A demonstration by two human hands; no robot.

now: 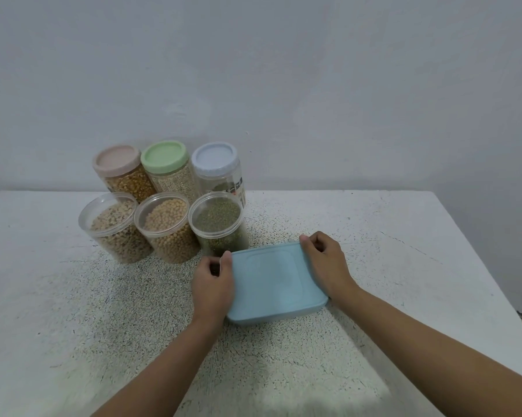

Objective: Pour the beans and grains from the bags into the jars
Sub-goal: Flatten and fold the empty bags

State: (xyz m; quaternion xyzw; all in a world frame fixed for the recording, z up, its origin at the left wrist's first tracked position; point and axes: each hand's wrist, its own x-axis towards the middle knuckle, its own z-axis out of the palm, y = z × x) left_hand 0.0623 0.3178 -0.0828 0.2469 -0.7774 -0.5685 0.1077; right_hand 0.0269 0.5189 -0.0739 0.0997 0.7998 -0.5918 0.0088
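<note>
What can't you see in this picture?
All from the head view:
- Inside the blue box: it is shut and seen from above.
- Fingertips of the left hand and right hand: curled out of sight at the box's edges.
- Lower part of the white-lid jar: the green-bean jar stands in front.
- Its label: print too small to read.
- Bags: none in view.

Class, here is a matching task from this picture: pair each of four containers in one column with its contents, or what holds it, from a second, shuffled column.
Column A
1. pink-lidded jar
2. green-lidded jar
3. front right jar
4. blue box

Column B
a. gripped by the left hand and right hand
b. dark green beans
c. golden kernels
d. pale grains

Pairs: 1-c, 2-d, 3-b, 4-a
</note>
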